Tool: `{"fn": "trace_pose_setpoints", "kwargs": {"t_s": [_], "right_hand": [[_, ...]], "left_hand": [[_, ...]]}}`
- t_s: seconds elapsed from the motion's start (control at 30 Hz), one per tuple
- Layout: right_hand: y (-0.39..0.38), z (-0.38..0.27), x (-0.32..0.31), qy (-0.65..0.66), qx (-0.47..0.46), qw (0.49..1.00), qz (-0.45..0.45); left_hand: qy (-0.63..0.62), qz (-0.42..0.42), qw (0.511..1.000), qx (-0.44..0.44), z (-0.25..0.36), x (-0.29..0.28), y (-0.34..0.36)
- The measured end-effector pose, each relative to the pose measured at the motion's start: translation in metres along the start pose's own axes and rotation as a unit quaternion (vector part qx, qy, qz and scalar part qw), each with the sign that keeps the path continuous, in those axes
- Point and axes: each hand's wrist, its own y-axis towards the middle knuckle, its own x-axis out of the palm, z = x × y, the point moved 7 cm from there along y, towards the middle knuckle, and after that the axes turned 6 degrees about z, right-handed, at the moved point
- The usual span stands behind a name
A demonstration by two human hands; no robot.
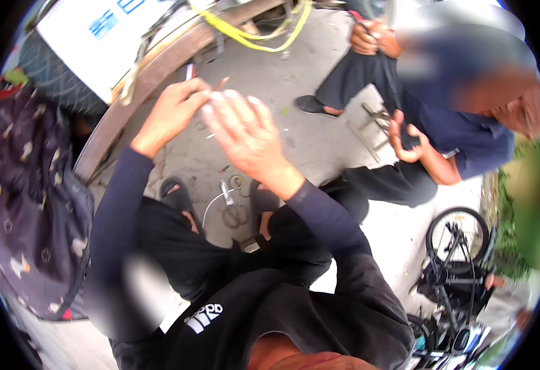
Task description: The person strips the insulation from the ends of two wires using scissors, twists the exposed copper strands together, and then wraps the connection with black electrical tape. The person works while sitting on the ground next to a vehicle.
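Note:
My left hand (174,114) pinches a thin copper-coloured piece (222,82) at the upper centre. My right hand (245,139) is beside it, fingers bent forward and fingertips at the same spot; whatever they grip is hidden. On the pavement below lie scissors (235,217), a white cord with a small pale fitting (227,192) and a small ring (236,181), between my sandalled feet.
A white board (78,43) on a curved wooden edge (146,68) and yellow straps (251,37) are above. A patterned dark cloth (29,216) fills the left. Another person (480,148) sits right, holding dark objects. A bicycle (455,277) and a further person (504,302) are lower right.

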Motion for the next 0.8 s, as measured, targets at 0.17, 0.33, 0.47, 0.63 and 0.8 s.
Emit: {"fn": "trace_pose_setpoints", "kwargs": {"t_s": [0.17, 0.33, 0.47, 0.63, 0.8], "right_hand": [[0.011, 0.052, -0.016, -0.028, -0.128, 0.991, -0.007], [-0.018, 0.068, -0.024, -0.015, -0.154, 0.988, 0.024], [-0.021, 0.067, -0.017, -0.031, -0.146, 0.989, -0.008], [-0.027, 0.063, 0.007, -0.020, -0.089, 0.991, -0.100], [-0.043, 0.084, 0.042, 0.182, 0.194, 0.910, -0.319]], "left_hand": [[-0.073, -0.045, 0.995, -0.056, 0.029, 0.039, 0.003], [-0.037, -0.097, 0.991, -0.088, 0.041, 0.059, -0.001], [0.039, -0.093, 0.995, -0.021, 0.049, 0.058, -0.003], [0.244, -0.080, 0.951, 0.171, 0.061, 0.054, 0.004], [0.354, -0.068, 0.900, 0.246, 0.061, 0.060, 0.003]]}}
